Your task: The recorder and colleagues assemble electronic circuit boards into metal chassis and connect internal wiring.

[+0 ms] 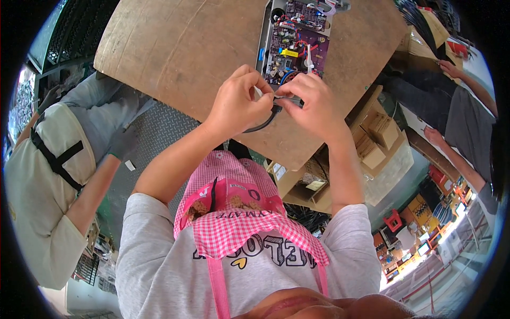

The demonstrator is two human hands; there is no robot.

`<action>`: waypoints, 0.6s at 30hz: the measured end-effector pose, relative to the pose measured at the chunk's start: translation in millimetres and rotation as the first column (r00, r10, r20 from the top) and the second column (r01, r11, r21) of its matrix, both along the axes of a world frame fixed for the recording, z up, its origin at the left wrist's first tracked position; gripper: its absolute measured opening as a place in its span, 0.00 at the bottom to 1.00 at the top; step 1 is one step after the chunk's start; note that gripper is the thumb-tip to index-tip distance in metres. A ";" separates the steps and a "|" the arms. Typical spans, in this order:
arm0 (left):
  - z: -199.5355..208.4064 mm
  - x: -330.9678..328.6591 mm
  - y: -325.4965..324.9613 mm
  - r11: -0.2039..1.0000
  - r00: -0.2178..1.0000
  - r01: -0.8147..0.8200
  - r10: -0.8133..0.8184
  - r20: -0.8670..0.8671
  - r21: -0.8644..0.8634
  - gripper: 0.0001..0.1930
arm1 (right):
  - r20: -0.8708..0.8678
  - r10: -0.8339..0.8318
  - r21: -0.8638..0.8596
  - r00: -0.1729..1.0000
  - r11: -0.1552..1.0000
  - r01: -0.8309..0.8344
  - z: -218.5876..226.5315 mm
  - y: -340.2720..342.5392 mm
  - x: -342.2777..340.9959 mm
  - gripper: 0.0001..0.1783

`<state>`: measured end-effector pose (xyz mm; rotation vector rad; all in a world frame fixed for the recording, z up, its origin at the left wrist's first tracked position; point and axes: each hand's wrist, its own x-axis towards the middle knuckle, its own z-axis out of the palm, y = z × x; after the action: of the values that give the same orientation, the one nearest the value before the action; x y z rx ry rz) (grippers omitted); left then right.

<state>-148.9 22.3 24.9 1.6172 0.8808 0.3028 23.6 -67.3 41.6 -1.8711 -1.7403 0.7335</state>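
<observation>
An open electronics unit lies on the brown tabletop, its purple circuit boards crowded with parts and coloured wires. Right at its near end, both my hands meet. A black cable curves below them, and its upper end runs up between my fingers. My left hand is closed in a pinch at the cable's end. Facing it, my right hand pinches the same end from the other side. Exactly what sits between the fingertips is too small to make out.
The table has bevelled corners. Cardboard boxes stand below its right side, with another box near my right elbow. A person in a cream top works at the left; another in dark clothes is at the right.
</observation>
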 end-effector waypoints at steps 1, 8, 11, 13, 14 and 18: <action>-0.2 0.3 -0.1 1.000 1.000 -0.001 0.001 -0.001 0.005 0.05 | -0.007 0.020 -0.012 1.000 1.000 -0.020 1.0 1.2 1.1 0.06; -6.5 0.0 -0.3 1.000 1.000 -0.002 0.002 0.006 0.031 0.06 | 0.009 0.101 -0.041 0.995 0.994 -0.100 -3.1 6.2 7.8 0.06; -10.6 0.1 -1.1 1.000 1.000 -0.025 0.025 0.001 -0.009 0.06 | 0.036 0.121 -0.048 0.992 0.992 -0.120 -6.0 7.5 11.5 0.06; -10.7 0.3 -0.5 0.999 1.000 -0.025 0.025 -0.006 -0.022 0.06 | 0.034 0.157 -0.022 0.987 0.987 -0.156 -13.6 7.6 15.2 0.06; -10.3 0.2 -0.3 0.999 1.000 -0.027 0.027 -0.007 -0.023 0.06 | 0.033 0.159 -0.024 0.987 0.987 -0.159 -13.0 8.5 15.4 0.06; -2.8 0.9 4.0 0.984 0.999 0.012 -0.020 -0.043 -0.178 0.07 | 0.032 0.190 -0.091 0.981 0.978 -0.187 -11.4 12.0 18.1 0.07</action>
<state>-148.0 26.3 22.2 1.4697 0.9026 0.1722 41.6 -55.4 30.2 -1.8050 -1.9605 0.8619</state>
